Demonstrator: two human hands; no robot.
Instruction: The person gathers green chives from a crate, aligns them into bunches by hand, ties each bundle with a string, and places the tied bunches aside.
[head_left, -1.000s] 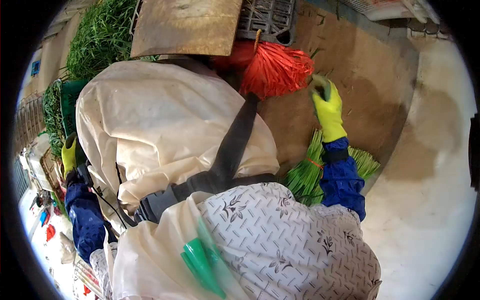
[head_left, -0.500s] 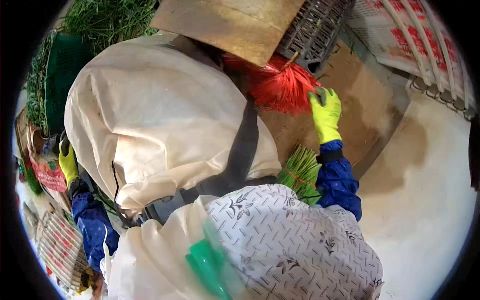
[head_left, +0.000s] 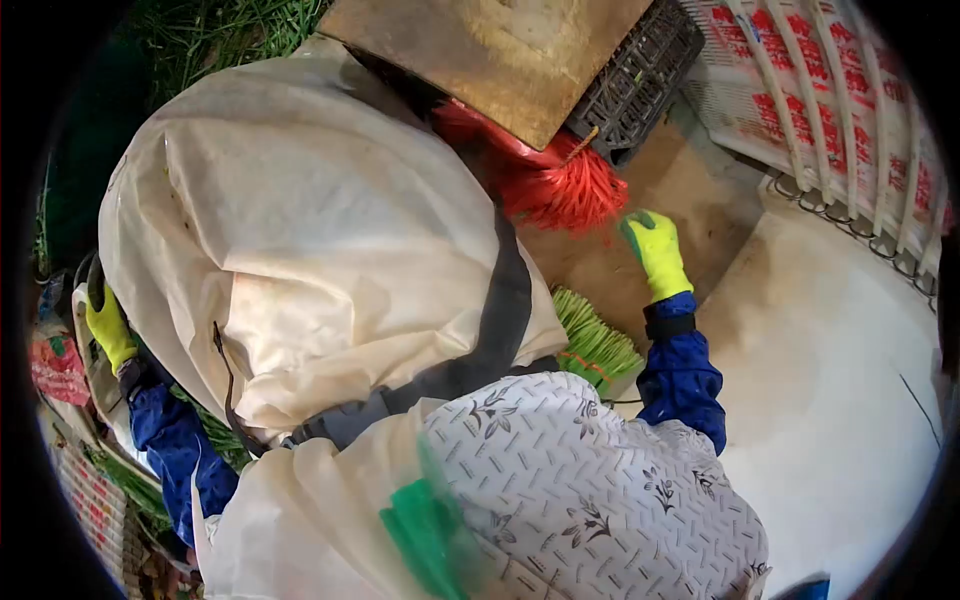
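Observation:
My right hand [head_left: 655,248], in a yellow-green glove, is closed just off the loose ends of a bunch of red plastic strips [head_left: 570,190]. What its fingers hold, if anything, I cannot make out. Below it, a bundle of green stems [head_left: 595,335] with an orange-red tie lies beside my lap, partly hidden by the patterned sleeve or cloth. At the far left, my left hand [head_left: 108,325], gloved alike, rests near the edge of the beige apron [head_left: 320,200] over my knees. Its dark fingertips look stretched out, with nothing visible in them.
A wooden board [head_left: 490,55] lies on a black plastic crate [head_left: 640,80] above the red strips. Loose greens [head_left: 220,40] are heaped at the upper left. A ribbed, red-printed white bag or sheet [head_left: 820,100] stands at the upper right, beside a pale floor [head_left: 820,400].
My right hand has drawn back from the red strips and its fingers have curled in. The green bundle has tipped so its cut ends show. My left hand has shifted slightly left.

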